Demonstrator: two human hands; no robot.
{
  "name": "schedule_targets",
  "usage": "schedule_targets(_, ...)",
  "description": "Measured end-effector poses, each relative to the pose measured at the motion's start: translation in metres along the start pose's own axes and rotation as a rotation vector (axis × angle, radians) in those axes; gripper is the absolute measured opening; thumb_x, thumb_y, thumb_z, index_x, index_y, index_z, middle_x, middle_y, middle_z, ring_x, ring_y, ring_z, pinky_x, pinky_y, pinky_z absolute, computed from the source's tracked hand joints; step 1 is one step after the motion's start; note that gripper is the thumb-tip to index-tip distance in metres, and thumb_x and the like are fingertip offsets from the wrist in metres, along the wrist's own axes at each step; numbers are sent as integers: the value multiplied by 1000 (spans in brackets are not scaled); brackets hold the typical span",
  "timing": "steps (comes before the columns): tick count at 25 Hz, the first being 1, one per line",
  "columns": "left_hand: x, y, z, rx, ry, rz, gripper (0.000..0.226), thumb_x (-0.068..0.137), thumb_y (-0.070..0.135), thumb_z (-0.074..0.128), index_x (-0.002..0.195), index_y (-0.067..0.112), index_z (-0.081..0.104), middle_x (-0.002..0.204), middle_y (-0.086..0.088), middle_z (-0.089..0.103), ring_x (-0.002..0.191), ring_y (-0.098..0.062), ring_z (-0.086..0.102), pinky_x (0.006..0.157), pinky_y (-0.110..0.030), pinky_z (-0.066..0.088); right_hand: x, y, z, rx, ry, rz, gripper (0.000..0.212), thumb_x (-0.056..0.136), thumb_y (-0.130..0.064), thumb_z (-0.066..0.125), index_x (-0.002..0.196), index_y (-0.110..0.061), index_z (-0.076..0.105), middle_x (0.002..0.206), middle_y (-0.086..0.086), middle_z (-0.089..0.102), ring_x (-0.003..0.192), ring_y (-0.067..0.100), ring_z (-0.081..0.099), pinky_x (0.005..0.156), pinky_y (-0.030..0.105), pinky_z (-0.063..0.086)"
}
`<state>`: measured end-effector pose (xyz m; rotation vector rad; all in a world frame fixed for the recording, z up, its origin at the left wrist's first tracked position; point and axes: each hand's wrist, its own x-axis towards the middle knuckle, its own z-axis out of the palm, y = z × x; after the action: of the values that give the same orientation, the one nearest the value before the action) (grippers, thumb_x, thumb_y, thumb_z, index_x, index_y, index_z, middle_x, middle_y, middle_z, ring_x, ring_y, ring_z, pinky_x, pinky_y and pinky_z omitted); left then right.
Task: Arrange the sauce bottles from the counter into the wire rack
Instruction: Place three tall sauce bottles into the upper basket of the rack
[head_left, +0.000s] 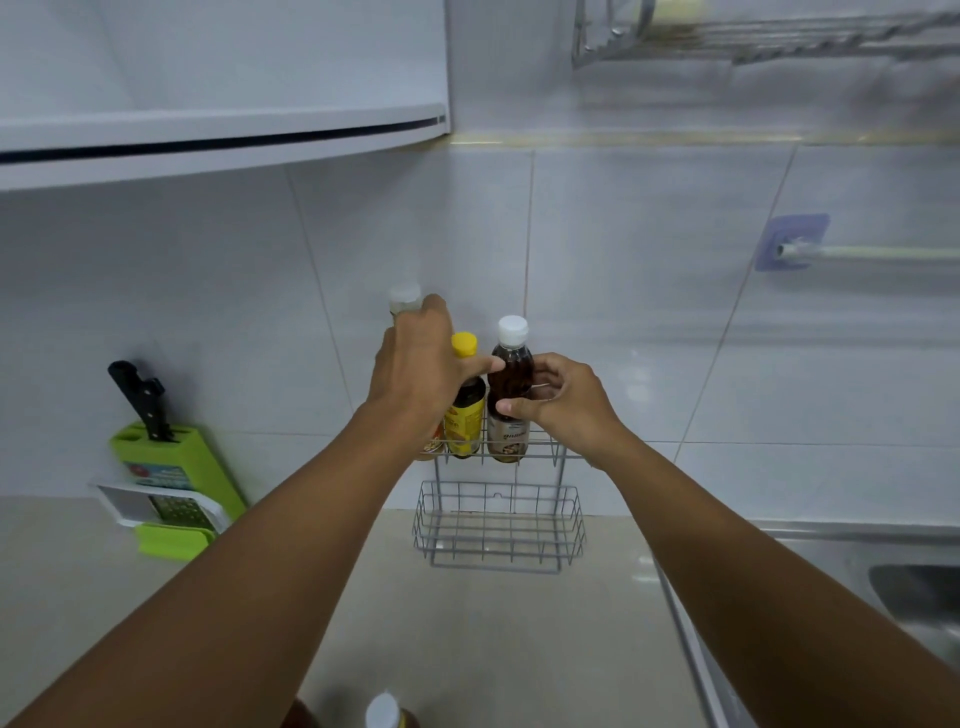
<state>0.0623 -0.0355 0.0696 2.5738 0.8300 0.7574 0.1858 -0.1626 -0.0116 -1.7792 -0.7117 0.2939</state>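
A two-tier wire rack (498, 525) hangs on the tiled wall above the counter. Its upper tier holds three bottles. On the left stands a bottle with a clear cap (405, 300), mostly hidden behind my left hand (415, 364), which grips it around the neck. In the middle stands a yellow-capped dark bottle (466, 410). On the right is a white-capped brown sauce bottle (511, 374), with my right hand (558, 402) closed around its lower body. The lower basket holds nothing. Another white-capped bottle (384, 711) shows at the bottom edge.
A green knife block (176, 473) with a black-handled knife (140, 397) and a grater stands at the left on the counter. A steel sink (914, 592) lies at the right. A cabinet overhangs above left, and a towel rail (862, 253) and a dish rack are on the wall at right.
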Motion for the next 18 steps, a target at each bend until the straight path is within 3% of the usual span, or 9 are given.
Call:
schedule_targets(4,-1,-4,-9,-118,-255,90,53,85,28,76,131,27,50,110,-7,52,70,-31,70,67,-47,62,0,-1,0,11,-1,6,53,71,-15,93,119,-18,71,109,-2,77,96,14,76,93,38,61)
schedule_targets(6,2,-4,-10,-88,-282,110,39,88,23,72,125,24,58,106,-6,50,62,-29,70,66,-46,63,0,-2,1,7,1,3,53,71,-15,93,119,-19,70,107,-3,77,96,13,76,92,36,61)
schedule_targets(8,5,-2,-9,-15,-203,119,31,86,29,74,111,13,63,97,-7,52,69,-27,64,72,-44,61,0,-3,2,2,-1,-4,53,71,-14,93,118,-19,70,104,-6,76,94,12,75,89,33,60)
schedule_targets(14,9,-9,-2,3,-115,61,34,83,34,77,94,5,64,77,-5,50,70,-27,57,66,-38,53,0,-3,8,17,-21,-13,55,73,-9,91,123,-15,68,105,-4,72,91,3,70,79,21,55)
schedule_targets(18,6,-12,1,-19,-94,34,39,77,39,80,93,7,63,85,-12,60,74,-32,65,71,-45,60,-1,-4,8,-46,-34,-12,59,71,-15,94,122,-16,66,106,-5,71,88,0,69,71,15,53)
